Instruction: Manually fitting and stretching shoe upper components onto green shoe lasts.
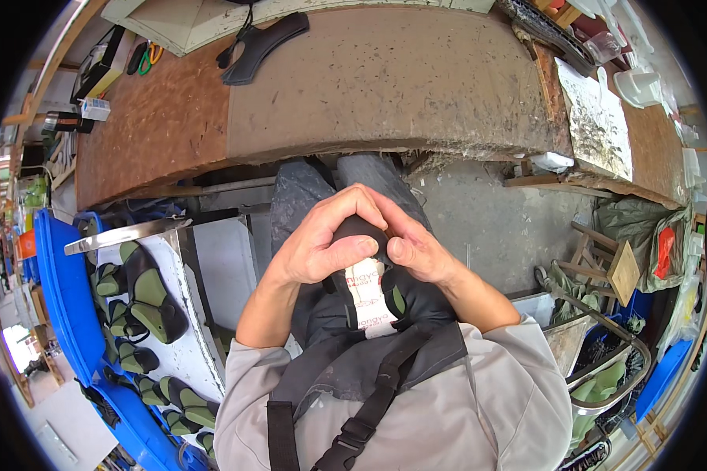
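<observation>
A black and olive-green shoe (357, 228) is held over my lap, its rounded black toe pointing away from me. A white strip (367, 298) with reddish print runs along its middle towards my apron, and a bit of green shows on its right side. My left hand (322, 239) wraps the toe from the left, the thumb lying across it. From the right, my right hand (418, 250) cups the same toe with its thumb pressed near the white strip. The fingertips of both hands meet at the far end and hide part of the toe.
Ahead stands a worn brown workbench (385, 74) bearing a black cut piece (267, 49) and a stained white sheet (597, 118). At left, several black and green shoes (155, 302) lie on a white board beside a blue bin (59, 267). A wooden stool (622, 273) stands at right.
</observation>
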Tool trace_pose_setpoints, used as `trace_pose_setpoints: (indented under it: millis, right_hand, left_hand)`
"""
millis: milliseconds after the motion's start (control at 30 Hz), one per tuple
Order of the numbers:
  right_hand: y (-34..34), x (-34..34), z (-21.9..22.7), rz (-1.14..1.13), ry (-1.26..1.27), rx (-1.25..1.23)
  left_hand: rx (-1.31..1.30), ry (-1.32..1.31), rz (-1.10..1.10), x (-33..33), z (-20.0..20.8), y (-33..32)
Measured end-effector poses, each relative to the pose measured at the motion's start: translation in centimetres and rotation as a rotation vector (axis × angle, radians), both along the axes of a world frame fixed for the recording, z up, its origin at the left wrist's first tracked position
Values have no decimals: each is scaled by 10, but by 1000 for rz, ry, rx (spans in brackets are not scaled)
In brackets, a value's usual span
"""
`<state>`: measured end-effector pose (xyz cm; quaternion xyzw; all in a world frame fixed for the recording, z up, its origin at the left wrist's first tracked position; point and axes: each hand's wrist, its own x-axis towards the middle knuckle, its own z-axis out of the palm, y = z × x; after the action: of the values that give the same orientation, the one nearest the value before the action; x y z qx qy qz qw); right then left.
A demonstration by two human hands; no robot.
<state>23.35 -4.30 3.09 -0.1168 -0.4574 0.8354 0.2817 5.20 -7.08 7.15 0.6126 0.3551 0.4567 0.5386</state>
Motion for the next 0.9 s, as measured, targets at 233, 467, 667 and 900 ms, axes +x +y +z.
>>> trace_pose_setpoints:
  millis: [233,467,667,900]
  right_hand:
    - [-21,-8,7,-196,-134,103]
    - [-24,-2,5,-150,-186,239]
    - [-32,5,7,-116,-216,174]
    - [-35,16,-7,26,-186,70]
  left_hand:
    - [-65,11,-15,-7,1,-3]
    - [-60,50,-76,-13,4,1]
    - [-25,89,-94,-13,8,0]
    - [-18,263,-18,0,18,-10]
